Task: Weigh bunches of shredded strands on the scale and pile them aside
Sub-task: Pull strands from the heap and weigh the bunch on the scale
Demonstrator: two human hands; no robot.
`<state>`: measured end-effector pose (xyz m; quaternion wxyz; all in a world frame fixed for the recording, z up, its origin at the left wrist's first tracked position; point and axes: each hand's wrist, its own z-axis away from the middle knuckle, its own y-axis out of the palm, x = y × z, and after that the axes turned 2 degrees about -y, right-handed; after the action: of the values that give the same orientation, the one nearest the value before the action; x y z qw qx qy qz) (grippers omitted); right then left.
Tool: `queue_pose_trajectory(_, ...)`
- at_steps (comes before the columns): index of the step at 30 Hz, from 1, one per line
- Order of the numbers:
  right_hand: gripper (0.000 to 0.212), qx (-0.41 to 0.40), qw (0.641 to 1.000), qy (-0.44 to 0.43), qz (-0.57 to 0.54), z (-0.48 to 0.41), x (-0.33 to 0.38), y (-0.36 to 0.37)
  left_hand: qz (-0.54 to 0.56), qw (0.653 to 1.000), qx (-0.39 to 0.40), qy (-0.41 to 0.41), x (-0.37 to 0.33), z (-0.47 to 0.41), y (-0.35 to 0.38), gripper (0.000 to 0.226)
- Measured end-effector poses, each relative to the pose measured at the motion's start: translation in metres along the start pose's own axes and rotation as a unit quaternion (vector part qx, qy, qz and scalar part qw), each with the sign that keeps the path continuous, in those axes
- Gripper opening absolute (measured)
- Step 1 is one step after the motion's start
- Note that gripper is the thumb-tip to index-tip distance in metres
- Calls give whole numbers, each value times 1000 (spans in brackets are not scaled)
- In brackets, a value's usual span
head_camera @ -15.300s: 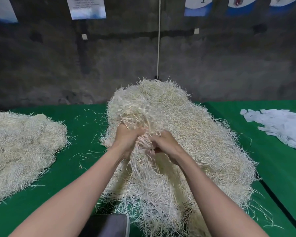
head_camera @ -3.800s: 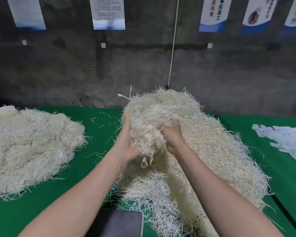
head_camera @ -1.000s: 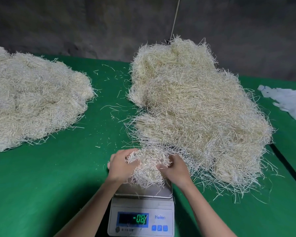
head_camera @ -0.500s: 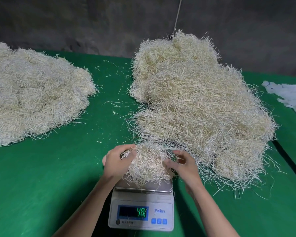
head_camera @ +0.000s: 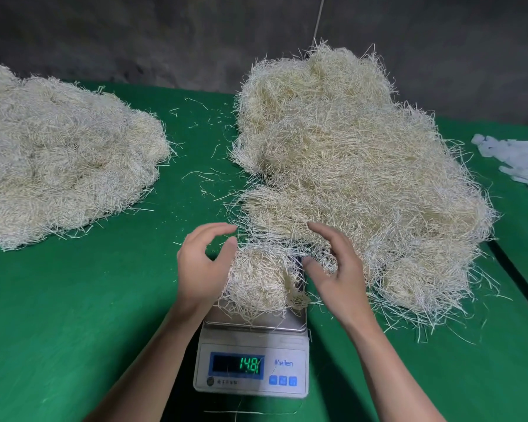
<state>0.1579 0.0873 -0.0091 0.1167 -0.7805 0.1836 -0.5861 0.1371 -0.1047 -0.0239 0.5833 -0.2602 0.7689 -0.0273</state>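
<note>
A bunch (head_camera: pixel 258 281) of pale strands sits on the pan of the scale (head_camera: pixel 250 365), whose lit display reads 148 with a blurred last mark. The left hand (head_camera: pixel 200 269) and right hand (head_camera: pixel 339 272) flank the bunch, fingers (head_camera: pixel 218 229) spread and loosely curved, gripping nothing. The big pile (head_camera: pixel 348 166) lies just behind. A second pile (head_camera: pixel 61 153) lies well apart to the left on the green tabletop (head_camera: pixel 73 315).
</note>
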Motion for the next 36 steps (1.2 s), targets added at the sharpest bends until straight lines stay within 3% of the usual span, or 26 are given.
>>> queue_pose_trajectory(8, 55, -13, 1000, -14, -4, -6, 7, -3, 37, 999, -37, 1, -12, -4, -11, 21)
queue_pose_trajectory(28, 50, -14, 1000, -17, -14, -2, 4, -5, 82, 996, -16, -33, -13, 1, -4, 24)
queue_pose_trajectory(33, 53, 15, 1000, -19, 10, -2, -3, 0, 73, 996, 4, -46, -4, 0, -1, 25)
queue_pose_trajectory(36, 78, 110, 990, -22, 87, -5, -13, 8, 35, 995, 33, -86, 9, -1, 5, 24)
